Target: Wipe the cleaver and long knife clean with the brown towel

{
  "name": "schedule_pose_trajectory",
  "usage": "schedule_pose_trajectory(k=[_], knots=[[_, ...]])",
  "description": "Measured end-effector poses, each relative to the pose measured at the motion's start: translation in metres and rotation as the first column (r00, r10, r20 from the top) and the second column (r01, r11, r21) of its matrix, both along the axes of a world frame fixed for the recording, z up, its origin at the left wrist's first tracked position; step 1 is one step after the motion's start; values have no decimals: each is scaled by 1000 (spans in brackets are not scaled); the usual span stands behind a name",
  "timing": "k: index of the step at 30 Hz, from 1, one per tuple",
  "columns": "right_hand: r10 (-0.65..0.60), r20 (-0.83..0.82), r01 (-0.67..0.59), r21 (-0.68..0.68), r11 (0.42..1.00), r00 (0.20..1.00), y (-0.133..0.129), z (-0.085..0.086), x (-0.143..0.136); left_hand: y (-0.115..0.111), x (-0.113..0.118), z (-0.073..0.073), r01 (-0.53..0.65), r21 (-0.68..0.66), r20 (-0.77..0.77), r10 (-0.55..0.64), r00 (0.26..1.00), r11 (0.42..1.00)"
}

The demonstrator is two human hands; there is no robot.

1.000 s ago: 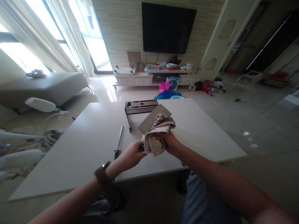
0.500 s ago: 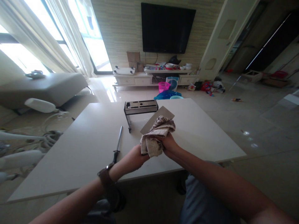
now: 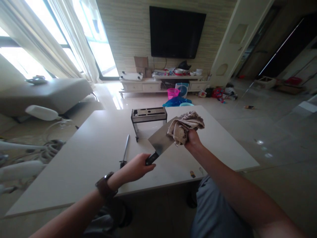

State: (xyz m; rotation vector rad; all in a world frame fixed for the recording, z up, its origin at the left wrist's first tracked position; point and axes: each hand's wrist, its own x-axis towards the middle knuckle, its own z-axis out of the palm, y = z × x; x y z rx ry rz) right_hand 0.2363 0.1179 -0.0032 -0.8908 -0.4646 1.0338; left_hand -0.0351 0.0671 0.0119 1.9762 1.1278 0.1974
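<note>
A cleaver [image 3: 161,137] with a broad steel blade and a black handle is held above the table, tilted up to the right. My left hand [image 3: 138,166] is closed round its handle. Bunched in my right hand [image 3: 193,139] is a brown-and-cream patterned cloth [image 3: 184,128], which covers the far end of the blade. Behind the cleaver stands a knife block [image 3: 149,114] with a slotted top and clear side. A honing steel [image 3: 126,147] lies left of the cleaver, its black handle partly hidden by my left forearm.
The white table [image 3: 99,142] spans the space before me. Two small objects, one of them a yellow-and-dark piece [image 3: 192,174], lie by its near edge. Beyond it are a pink basket [image 3: 172,93], a blue plastic bag [image 3: 177,101] and a low TV cabinet [image 3: 153,86].
My right hand and the cloth have moved right and up along the blade toward its far end. The cleaver's handle and lower blade have come into view as my left hand shifted slightly left.
</note>
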Motion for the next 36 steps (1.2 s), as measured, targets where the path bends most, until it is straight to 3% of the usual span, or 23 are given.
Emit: schedule_pose_trajectory(k=[7, 13, 18, 20, 26, 31, 36], knots=[[54, -127, -61, -51, 997, 990, -4, 14, -2, 1, -3, -6, -45, -20, 135, 47, 990, 999], [224, -76, -229, -62, 971, 972, -26, 14, -39, -1, 8, -16, -158, -81, 230, 172, 958, 984], [322, -45, -323, -29, 946, 946, -51, 6, -76, -4, 18, -15, -58, 132, 259, 22, 966, 990], [336, -13, -337, -15, 942, 942, -58, 3, -82, -5, 21, -15, -10, 160, 305, -39, 952, 987], [301, 125, -301, -16, 953, 946, -59, 1, -81, -6, 21, -12, 33, 124, 338, -74, 938, 992], [326, 179, -327, -28, 945, 928, -55, 10, -71, 5, 9, -2, 90, 69, 291, -107, 951, 994], [282, 168, -281, -29, 959, 945, -50, 19, -58, 19, -5, 5, 0, -53, 182, 9, 983, 999]])
